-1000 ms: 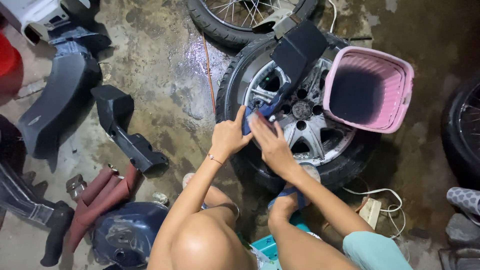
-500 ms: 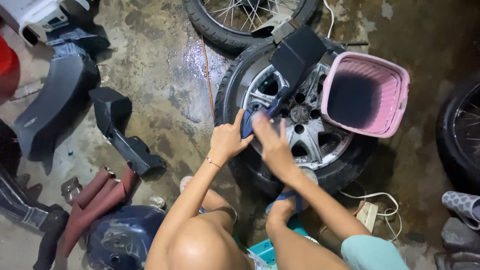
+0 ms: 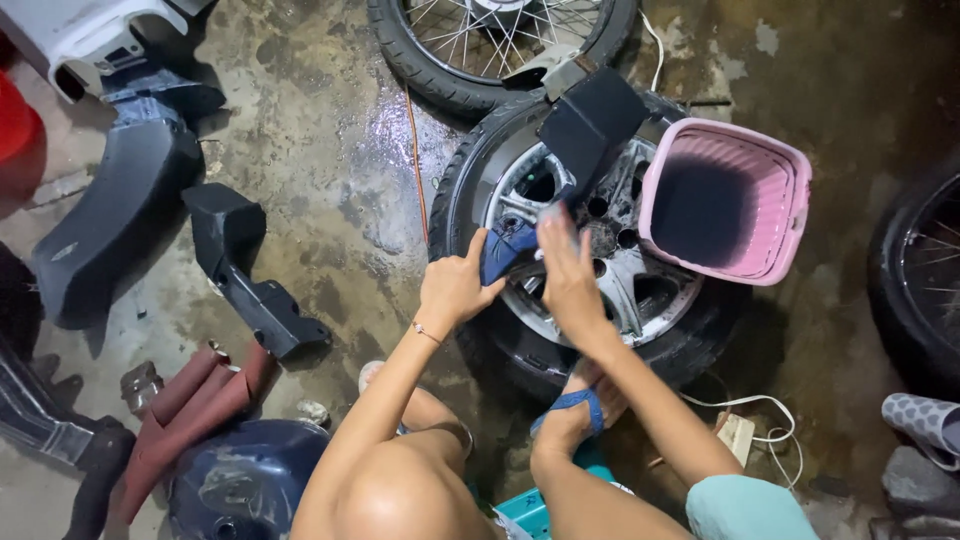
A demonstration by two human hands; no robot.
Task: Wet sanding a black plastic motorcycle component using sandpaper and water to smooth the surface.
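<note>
A car wheel with a silver alloy rim [image 3: 640, 290] and black tyre [image 3: 470, 180] lies flat on the wet concrete floor. My left hand [image 3: 455, 290] grips a blue cloth [image 3: 505, 250] at the rim's near left edge. My right hand [image 3: 568, 270] is pressed flat on the same cloth and the rim's spokes, fingers pointing away from me. A dark blue plastic panel [image 3: 592, 125] rests on the far side of the wheel. A pink plastic basket [image 3: 790, 215] leans on the wheel's right side.
A spoked motorcycle wheel [image 3: 480, 85] lies beyond the car wheel, another tyre [image 3: 915, 290] at the right edge. Black body panels [image 3: 120, 220] [image 3: 245, 270] and rolled brown sandpaper [image 3: 195, 405] lie left. A white cable and plug [image 3: 740, 430] sit near my right foot.
Both hands have shifted slightly up and left along the rim with the blue cloth. The wheel, the panel and the basket stay where they were.
</note>
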